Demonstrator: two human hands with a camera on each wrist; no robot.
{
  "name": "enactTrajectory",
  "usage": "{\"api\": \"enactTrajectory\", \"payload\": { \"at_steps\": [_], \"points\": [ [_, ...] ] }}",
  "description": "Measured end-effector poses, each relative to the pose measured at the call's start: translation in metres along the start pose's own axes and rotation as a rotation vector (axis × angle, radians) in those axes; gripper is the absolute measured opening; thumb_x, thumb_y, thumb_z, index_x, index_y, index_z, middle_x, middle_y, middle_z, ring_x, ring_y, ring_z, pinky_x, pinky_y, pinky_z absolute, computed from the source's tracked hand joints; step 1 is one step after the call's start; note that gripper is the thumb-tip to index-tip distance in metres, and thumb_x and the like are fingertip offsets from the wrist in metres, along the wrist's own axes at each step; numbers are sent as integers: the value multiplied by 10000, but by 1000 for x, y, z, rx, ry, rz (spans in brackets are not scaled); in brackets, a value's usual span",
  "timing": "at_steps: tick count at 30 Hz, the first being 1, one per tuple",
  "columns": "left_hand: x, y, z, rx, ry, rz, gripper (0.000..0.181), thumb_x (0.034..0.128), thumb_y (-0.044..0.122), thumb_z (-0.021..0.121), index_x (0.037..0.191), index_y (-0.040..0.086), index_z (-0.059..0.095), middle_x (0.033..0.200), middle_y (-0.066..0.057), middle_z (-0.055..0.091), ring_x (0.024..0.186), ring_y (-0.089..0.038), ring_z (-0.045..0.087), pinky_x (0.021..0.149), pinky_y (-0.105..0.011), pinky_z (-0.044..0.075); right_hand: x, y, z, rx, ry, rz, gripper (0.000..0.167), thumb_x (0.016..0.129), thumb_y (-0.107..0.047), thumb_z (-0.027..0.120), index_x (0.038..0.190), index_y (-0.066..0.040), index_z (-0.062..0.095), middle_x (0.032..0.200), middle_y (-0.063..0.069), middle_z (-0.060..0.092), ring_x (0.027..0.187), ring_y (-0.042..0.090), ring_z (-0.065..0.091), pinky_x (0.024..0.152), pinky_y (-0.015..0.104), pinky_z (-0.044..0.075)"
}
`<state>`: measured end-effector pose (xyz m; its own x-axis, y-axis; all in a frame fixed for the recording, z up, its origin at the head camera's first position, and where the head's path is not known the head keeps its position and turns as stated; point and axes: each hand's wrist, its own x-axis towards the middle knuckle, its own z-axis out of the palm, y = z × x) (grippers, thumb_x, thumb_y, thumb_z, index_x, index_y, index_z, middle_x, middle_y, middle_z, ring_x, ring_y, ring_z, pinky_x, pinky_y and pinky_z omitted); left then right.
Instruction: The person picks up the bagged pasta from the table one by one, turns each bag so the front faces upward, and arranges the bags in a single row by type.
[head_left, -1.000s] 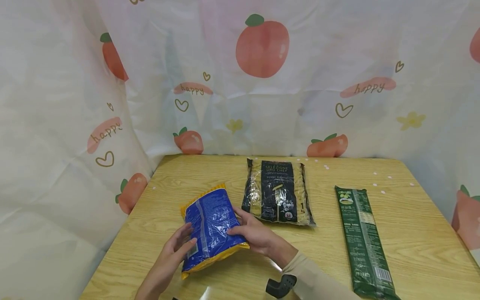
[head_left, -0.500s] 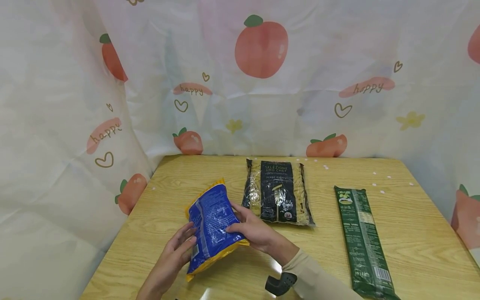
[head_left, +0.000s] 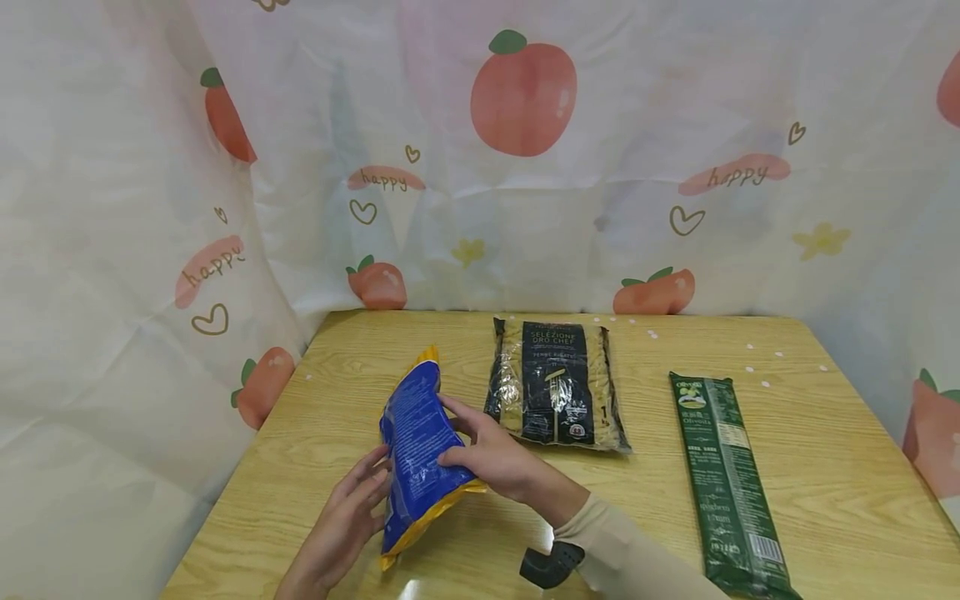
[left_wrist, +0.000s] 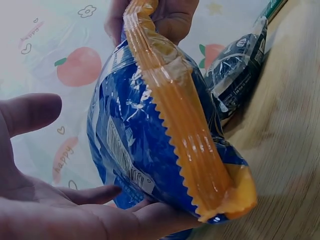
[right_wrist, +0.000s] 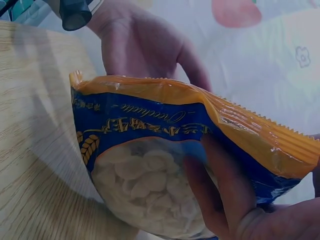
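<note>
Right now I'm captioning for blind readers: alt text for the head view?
A right hand grips a blue bag beside an open left hand; a black pasta bag and green packet lie to the right on a wooden table.

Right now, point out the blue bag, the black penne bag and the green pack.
Blue bag (head_left: 420,446): head view, middle of its printed blue face.
Black penne bag (head_left: 557,387): head view, middle of its dark label.
Green pack (head_left: 729,485): head view, midway along its length.
</note>
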<state>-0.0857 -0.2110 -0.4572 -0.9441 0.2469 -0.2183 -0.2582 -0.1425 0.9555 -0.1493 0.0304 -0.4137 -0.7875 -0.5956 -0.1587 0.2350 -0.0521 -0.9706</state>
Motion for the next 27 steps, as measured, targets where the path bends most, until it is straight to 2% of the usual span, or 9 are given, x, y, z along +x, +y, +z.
{"api": "enactTrajectory", "payload": {
  "at_steps": [4,8,12,15,18,20,22,24,27],
  "points": [
    [0,0,-1,-40,-33,-4,656,1108,297,370,1642,58,73,1702,-254,133,1553,-373,240,1117,-464,447,2,-2,3,-35,-6,-7,851,926,6,626,1655,-214,245,1543,268,424,1120,290,683,913,455,625],
    [-1,3,-1,-80,-89,-24,657,1120,356,309,1652,109,14,1714,-241,55,1556,-390,215,1087,-401,457,2,-4,5,-65,-13,-16,837,927,-17,641,1647,-233,273,1515,251,455,1150,307,668,916,467,623],
    [-2,5,-1,-103,-141,-29,665,1121,412,252,1652,142,-43,1709,-241,-10,1529,-389,253,1091,-400,458,2,-8,8,-92,-13,-22,809,934,-35,651,1637,-235,303,1507,244,460,1176,320,650,920,481,620],
    [-2,4,-1,-134,-181,-10,663,1121,415,205,1648,131,-79,1692,-233,-37,1457,-262,358,1099,-394,443,2,-10,10,-111,-13,-29,798,939,-30,650,1636,-221,310,1508,252,450,1180,317,646,919,477,621],
    [-3,2,-2,-178,-218,8,662,1120,424,178,1641,115,-90,1653,-171,31,1389,-157,423,1118,-386,431,3,-11,13,-126,-17,-33,792,938,-21,650,1632,-219,321,1499,249,451,1175,311,649,916,453,623],
    [-3,0,-2,-206,-235,11,655,1121,435,169,1638,115,-72,1623,-107,108,1374,-127,448,1137,-396,427,4,-11,16,-138,-24,-41,789,934,-12,649,1627,-219,333,1493,247,453,1183,323,649,913,439,624],
    [-3,-1,-1,-228,-252,9,652,1120,447,165,1634,122,-70,1608,-71,119,1383,-121,448,1152,-408,425,4,-11,18,-154,-27,-43,783,929,-14,655,1619,-231,354,1489,237,461,1208,353,643,920,436,619],
    [-3,-1,-2,-240,-264,2,656,1119,457,155,1635,132,-86,1640,-76,76,1397,-128,434,1158,-418,423,5,-11,21,-168,-31,-44,781,926,-18,659,1613,-246,365,1489,226,463,1238,393,631,934,448,612],
    [-3,-1,-2,-251,-274,-12,674,1114,477,140,1633,142,-132,1676,-125,-76,1421,-149,391,1167,-418,409,5,-11,24,-190,-33,-43,772,930,-38,669,1605,-271,376,1488,206,471,1247,426,623,956,473,602]
  ]
}}
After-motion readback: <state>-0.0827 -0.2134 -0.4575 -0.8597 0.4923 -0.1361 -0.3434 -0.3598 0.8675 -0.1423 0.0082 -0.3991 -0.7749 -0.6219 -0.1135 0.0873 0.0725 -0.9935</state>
